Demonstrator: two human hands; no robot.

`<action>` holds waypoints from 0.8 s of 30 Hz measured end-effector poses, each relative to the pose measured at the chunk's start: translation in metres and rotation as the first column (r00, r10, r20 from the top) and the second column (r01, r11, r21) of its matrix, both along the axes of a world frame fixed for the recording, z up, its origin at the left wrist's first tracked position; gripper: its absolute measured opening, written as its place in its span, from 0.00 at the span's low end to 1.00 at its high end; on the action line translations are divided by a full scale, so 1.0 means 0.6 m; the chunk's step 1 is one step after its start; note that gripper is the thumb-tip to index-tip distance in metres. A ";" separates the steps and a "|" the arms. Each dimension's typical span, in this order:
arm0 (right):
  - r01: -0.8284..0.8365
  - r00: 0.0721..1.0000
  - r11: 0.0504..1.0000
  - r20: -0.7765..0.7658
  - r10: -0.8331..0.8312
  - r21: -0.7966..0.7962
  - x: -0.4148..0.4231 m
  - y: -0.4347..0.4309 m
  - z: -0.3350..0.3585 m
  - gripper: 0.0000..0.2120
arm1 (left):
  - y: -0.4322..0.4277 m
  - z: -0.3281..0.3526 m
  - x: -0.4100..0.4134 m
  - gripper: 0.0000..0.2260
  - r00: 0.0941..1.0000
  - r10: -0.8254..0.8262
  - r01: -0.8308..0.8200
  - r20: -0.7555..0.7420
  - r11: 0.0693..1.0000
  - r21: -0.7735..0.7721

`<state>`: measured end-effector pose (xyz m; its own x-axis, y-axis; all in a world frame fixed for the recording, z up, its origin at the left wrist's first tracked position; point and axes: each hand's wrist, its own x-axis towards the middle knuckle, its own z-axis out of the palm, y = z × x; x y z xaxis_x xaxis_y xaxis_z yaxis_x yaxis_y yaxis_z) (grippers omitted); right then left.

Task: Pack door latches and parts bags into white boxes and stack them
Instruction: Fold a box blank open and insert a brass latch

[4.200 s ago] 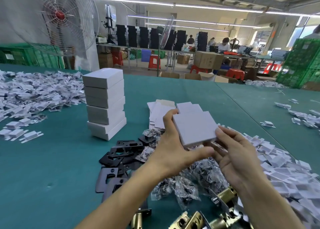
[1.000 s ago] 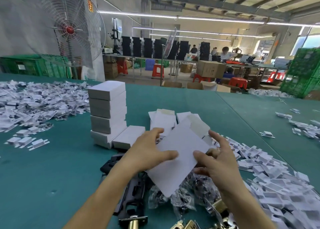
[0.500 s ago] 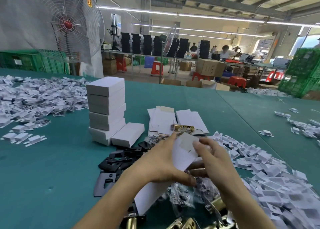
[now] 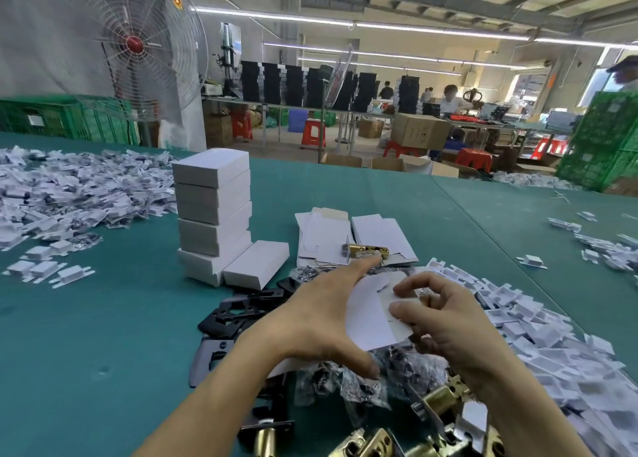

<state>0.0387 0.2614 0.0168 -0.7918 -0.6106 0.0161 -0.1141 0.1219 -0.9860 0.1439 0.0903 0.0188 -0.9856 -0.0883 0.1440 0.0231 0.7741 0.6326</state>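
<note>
- The closed white box that both hands held a few seconds earlier had been set down. It lay on the counter [image 4: 86, 336] as the lone box [image 4: 257, 265], touching the foot of the stack of white boxes [image 4: 212, 211], not yet on top of it.
- A carton blank [image 4: 369, 315] had since come into the hands, and in the last second it had moved lower and nearer the body, above the parts bags [image 4: 345, 384].
- The left hand [image 4: 310, 322] lay over the blank with its fingers stretched nearly straight, steadying it. Whether the thumb hooked under the sheet could not be told.
- The right hand [image 4: 445, 322] had its fingers [image 4: 407, 285] curled and clamped with the thumb on a flap of the blank, apparently bending it up.
- A brass latch [image 4: 366, 250] lay on the flat blanks [image 4: 324, 235] just beyond the hands, where a second earlier the raised blank had hidden that spot. More latches [image 4: 442, 401] lay close to the body.
- By this reading, one box was finished and the next was only being formed. No latch or bag had gone into it yet, and the lone box looked due for stacking.
</note>
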 end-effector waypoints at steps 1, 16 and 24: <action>-0.025 1.000 0.999 -0.009 0.025 0.022 0.001 0.001 0.002 0.11 | 0.003 0.001 0.000 0.57 1.000 -0.007 0.007 -0.011 0.999 -0.033; 0.143 0.905 0.990 -0.403 -0.138 -0.016 0.008 -0.007 0.000 0.10 | 0.016 -0.008 -0.005 0.45 0.938 0.089 -0.170 -0.335 0.961 -0.219; -0.092 0.925 0.909 -0.372 -0.073 -0.407 0.038 -0.013 0.024 0.13 | 0.008 -0.001 -0.006 0.35 0.729 0.209 -0.190 -0.652 0.977 0.101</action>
<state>0.0617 0.2535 0.0315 -0.6706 -0.4907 0.5563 -0.4793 -0.2858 -0.8298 0.1405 0.0949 0.0180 -0.6070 -0.2855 0.7417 0.2854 0.7927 0.5387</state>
